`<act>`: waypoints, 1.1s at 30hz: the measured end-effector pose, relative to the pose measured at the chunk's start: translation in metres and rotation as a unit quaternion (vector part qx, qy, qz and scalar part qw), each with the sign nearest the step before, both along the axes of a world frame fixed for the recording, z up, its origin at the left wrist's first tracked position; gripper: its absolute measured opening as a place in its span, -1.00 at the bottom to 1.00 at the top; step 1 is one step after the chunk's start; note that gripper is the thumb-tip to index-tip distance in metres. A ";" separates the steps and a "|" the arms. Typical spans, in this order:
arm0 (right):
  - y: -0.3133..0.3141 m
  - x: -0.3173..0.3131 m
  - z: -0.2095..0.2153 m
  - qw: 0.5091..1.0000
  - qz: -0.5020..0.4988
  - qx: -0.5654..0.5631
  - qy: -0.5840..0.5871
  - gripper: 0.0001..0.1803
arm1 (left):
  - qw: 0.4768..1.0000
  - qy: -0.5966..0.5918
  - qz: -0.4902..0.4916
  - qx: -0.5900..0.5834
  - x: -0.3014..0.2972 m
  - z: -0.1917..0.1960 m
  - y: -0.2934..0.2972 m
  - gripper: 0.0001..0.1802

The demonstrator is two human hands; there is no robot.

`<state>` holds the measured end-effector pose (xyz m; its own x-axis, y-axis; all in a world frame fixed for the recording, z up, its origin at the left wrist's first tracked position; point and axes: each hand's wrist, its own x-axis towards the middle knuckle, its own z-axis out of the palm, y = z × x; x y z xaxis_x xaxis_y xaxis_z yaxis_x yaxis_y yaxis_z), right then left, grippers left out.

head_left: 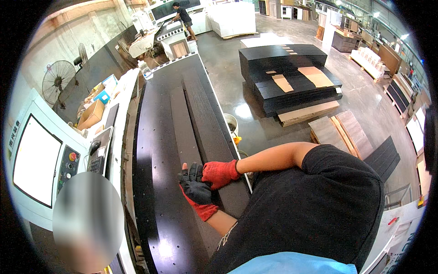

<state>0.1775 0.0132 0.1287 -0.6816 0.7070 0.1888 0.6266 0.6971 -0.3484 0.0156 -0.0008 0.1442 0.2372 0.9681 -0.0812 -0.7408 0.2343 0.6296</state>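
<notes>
Both gloved hands meet on the long dark wood-grain panel (205, 123) lying on the glossy black machine bed (155, 182): left hand (197, 189) flat, fingers spread; right hand (219, 173) curled beside it. Panel's length runs away from them.

Red-and-black gloves on both the left hand (197, 192) and the right hand (219, 173), over a glossy black machine bed (155, 150) dotted with small holes. Dark boards (205, 123) look charcoal, perhaps wood-grained (hard to tell here). Black panel stack (287, 77) with tan cardboard patches (315, 76).
</notes>
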 end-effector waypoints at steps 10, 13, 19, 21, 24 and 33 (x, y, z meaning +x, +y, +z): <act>-0.002 -0.004 0.001 0.999 0.009 0.020 0.037 -0.64 | 1.000 0.008 0.014 0.004 -0.003 -0.009 0.005 -0.20; -0.001 -0.003 -0.001 1.000 0.000 0.018 0.019 -0.62 | 1.000 0.016 0.019 -0.010 0.000 -0.002 0.000 -0.22; 0.010 0.000 -0.002 0.981 -0.006 -0.014 0.192 -0.49 | 0.984 0.084 0.143 0.058 0.005 -0.001 0.005 -0.33; 0.010 -0.006 0.014 0.932 -0.082 -0.094 0.341 -0.44 | 0.948 0.173 0.236 0.129 -0.004 -0.006 0.008 -0.37; 0.023 -0.008 0.030 0.863 -0.083 -0.249 0.433 -0.51 | 0.829 0.349 0.368 0.236 -0.019 -0.018 0.015 -0.41; -0.038 -0.063 0.055 0.837 -0.071 -0.294 0.457 -0.54 | 0.823 0.348 0.394 0.217 -0.005 -0.004 0.005 -0.63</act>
